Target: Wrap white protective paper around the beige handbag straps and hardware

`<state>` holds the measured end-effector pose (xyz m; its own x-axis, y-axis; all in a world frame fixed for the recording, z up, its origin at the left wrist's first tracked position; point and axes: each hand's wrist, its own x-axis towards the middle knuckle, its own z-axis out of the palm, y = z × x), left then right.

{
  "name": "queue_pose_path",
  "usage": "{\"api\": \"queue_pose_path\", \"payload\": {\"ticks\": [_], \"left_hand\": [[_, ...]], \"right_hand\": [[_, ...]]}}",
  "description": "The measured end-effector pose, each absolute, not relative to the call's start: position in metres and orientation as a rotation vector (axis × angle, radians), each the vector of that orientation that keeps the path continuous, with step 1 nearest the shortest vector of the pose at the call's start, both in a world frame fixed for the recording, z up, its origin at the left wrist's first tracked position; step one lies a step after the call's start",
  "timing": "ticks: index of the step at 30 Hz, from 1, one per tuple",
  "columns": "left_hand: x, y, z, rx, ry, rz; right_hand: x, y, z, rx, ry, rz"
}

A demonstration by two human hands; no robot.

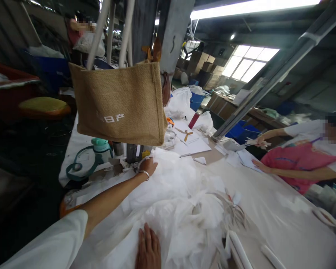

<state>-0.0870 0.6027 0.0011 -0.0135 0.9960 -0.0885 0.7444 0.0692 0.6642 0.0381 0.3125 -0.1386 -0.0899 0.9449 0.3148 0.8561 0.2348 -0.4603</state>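
Note:
A heap of thin white fabric (182, 194) lies on the white-covered table (280, 213). My left hand (149, 165), a bracelet on its wrist, reaches far out and rests on the heap's far edge with the fingers curled over the cloth. Whether it grips the cloth does not show. My right hand (148, 248) lies flat on the near part of the heap, fingers stretched out together. Folded white strips (238, 216) lie just right of the heap.
A jute bag (119, 102) hangs over the table's far left. Under it stand a teal bottle (100, 147) and small items. Papers and scissors (188, 135) lie further back. A person in a pink apron (299, 164) works at the right edge.

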Motion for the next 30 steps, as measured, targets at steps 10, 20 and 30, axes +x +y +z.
{"api": "queue_pose_path", "payload": {"ticks": [10,20,30], "left_hand": [[-0.101,0.600,-0.014,1.536,1.547,0.676],[-0.109,0.563,-0.019,1.545,1.479,0.792],[-0.130,0.520,-0.031,1.082,1.337,1.037]], "right_hand": [[0.044,0.318,-0.135,-1.617,-1.984,0.253],[0.025,0.329,-0.118,-1.683,-2.072,0.243],[0.030,0.411,-0.011,-1.508,-2.201,0.352]]}}
